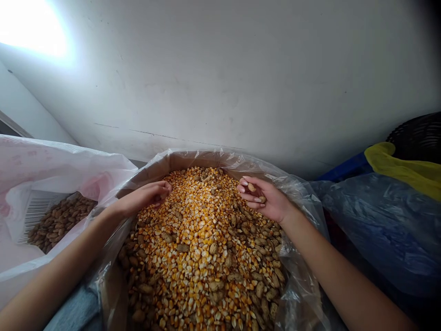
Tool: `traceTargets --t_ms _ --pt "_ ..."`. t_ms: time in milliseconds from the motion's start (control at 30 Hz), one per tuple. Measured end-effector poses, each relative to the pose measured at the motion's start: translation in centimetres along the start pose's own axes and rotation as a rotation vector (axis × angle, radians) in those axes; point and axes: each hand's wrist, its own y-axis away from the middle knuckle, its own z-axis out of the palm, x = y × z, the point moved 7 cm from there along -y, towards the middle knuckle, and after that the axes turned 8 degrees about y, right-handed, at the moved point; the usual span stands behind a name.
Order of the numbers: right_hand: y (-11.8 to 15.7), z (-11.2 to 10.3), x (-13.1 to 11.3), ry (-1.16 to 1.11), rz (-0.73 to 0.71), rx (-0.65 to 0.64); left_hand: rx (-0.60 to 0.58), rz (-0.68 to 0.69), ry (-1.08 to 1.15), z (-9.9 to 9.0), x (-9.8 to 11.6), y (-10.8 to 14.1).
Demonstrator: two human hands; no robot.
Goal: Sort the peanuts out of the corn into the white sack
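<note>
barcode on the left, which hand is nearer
Left: the left hand is to the right of the barcode, by the corn; the right hand is farther off, past the corn's middle.

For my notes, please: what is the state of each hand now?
Left hand: curled closed; cannot tell if anything is inside.
Right hand: loosely curled, holding at least two unshelled peanuts.

No words or numbers are legible. Faint, unreadable pink print (21,158) marks the translucent white plastic bag (87,161) near its upper edge; a black-striped barcode (38,212) shows within its opening, digits unclear.
</note>
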Motion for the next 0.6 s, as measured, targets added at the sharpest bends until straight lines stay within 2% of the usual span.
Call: traceTargets --t_ms 67,100,167,233,333,400,500,600 --pt "0.1 0.0 -0.2 -0.057 0.005 -0.015 0.043 0.016 0.198 -0.1 0.2 -0.1" --pt "0.1 -0.1 0.0 -0.024 0.014 -0.013 0.079 0.025 0.200 -0.3 0.1 -0.3" --pt "0.1 -0.4 0.6 0.179 0.044 0.004 0.185 0.055 0.007 -1.0 -0.2 -0.4" --pt "0.2 -0.6 1.3 0.531 0.069 0.021 0.199 0.088 -0.306 -0.7 -0.2 -0.6" --pt "0.3 -0.5 2.4 1.023 0.105 -0.006 -0.013 0.100 -0.636 1.3 -0.7 -0.7" --pt "0.4 -0.3 3.1 1.170 0.132 -0.064 -0.136 0.087 -0.726 2.4 -1.2 -0.7" --pt "0.4 0.0 3.6 1.205 0.147 -0.121 -0.194 0.087 -0.800 2.7 -1.5 -0.7" --pt "0.6 0.1 3.2 1.076 0.134 -0.127 -0.218 0.086 -0.799 2.8 -1.7 -0.8"
